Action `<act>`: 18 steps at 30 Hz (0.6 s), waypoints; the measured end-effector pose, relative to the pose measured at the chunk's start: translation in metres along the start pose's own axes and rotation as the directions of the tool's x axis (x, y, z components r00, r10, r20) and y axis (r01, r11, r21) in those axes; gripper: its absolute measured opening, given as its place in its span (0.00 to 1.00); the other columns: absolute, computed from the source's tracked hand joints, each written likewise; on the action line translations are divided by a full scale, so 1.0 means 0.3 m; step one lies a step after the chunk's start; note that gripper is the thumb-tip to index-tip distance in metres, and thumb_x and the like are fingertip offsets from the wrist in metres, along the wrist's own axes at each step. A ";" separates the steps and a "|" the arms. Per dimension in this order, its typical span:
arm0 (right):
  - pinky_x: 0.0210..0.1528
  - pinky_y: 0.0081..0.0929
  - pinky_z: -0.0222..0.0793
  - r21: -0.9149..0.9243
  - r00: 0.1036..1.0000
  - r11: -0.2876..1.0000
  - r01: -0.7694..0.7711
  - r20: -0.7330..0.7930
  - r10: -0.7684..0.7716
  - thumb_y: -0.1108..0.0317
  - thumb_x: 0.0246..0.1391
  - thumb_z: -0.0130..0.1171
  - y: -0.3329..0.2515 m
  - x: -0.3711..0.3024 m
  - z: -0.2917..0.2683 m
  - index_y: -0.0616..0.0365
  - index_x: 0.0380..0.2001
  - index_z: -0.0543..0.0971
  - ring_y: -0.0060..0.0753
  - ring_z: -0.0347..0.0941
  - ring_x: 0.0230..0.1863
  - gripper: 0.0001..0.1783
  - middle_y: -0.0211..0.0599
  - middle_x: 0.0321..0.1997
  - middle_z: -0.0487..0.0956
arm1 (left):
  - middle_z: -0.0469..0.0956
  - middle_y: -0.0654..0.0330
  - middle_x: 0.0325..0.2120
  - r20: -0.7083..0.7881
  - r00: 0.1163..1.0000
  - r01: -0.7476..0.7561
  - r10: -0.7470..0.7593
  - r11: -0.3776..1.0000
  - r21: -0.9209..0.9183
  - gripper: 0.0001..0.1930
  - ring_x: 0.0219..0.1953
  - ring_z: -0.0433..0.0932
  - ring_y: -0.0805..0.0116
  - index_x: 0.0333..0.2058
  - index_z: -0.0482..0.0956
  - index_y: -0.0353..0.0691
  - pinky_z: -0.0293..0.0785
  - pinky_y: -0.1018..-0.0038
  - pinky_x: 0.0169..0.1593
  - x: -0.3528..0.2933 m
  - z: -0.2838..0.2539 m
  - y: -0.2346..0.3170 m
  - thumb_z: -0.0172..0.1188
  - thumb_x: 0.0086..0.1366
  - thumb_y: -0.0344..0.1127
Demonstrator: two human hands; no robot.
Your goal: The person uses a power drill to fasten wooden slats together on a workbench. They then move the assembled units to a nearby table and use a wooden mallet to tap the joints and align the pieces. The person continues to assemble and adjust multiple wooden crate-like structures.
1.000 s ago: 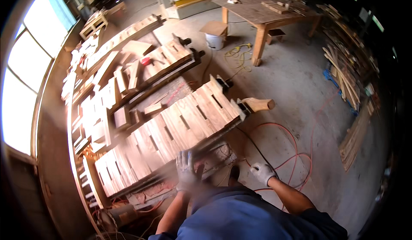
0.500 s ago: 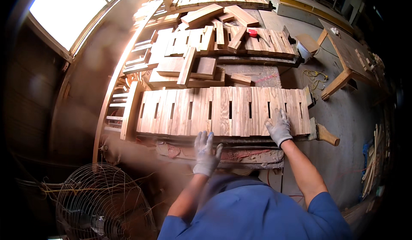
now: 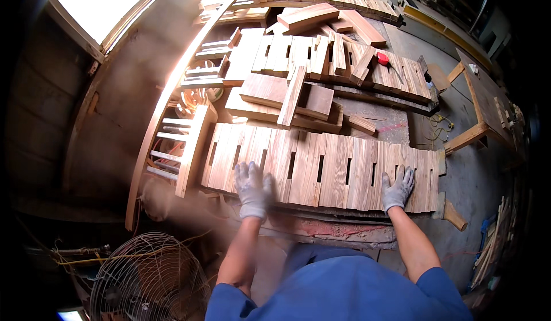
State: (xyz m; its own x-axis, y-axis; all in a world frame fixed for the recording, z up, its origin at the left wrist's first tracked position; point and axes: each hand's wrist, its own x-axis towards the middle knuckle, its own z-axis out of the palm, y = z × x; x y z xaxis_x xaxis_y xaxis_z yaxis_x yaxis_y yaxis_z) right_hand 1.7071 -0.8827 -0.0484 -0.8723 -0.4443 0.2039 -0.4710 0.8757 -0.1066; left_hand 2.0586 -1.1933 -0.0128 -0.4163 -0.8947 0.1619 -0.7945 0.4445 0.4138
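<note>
In front of me lies a long row of pale wooden slats (image 3: pixel 333 174), set side by side with dark slots between several of them. Both hands wear grey-white work gloves. My left hand (image 3: pixel 251 192) rests on the near edge of the row, left of the middle, fingers spread. Toward the right end, my right hand (image 3: pixel 398 190) lies flat on the slats with its fingers apart. Neither hand grips anything. A wooden handle (image 3: pixel 454 215) sticks out beyond the row's right end.
Behind the row, thick wooden blocks (image 3: pixel 264 89) lie stacked. Farther back, a second slat row (image 3: pixel 402 75) carries loose pieces and a red-topped tool (image 3: pixel 383 59). A wire-caged fan (image 3: pixel 150 278) stands at lower left. A wooden-framed table (image 3: pixel 488 100) is at right.
My left hand has moved up and left from below the row onto its slats. My right hand stays on the right part. The whole view has shifted and tilted.
</note>
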 end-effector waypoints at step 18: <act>0.81 0.57 0.41 -0.062 0.999 0.998 0.005 0.040 -0.003 0.45 0.64 0.60 0.001 -0.003 0.005 0.64 0.75 0.62 0.64 0.47 0.82 0.46 0.63 0.80 0.56 | 0.66 0.38 0.69 -0.094 0.995 -0.028 0.031 0.999 0.031 0.35 0.74 0.59 0.34 0.64 0.75 0.36 0.51 0.41 0.76 0.053 0.013 -0.015 0.70 0.63 0.50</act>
State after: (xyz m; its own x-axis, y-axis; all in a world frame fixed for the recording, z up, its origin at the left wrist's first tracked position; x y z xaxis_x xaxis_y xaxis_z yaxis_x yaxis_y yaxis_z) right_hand 1.7075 -0.8823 -0.0502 -0.8757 -0.4539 0.1648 -0.4663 0.8835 -0.0448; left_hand 2.0538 -1.2095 -0.0156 -0.3970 -0.8808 0.2579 -0.7961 0.4703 0.3808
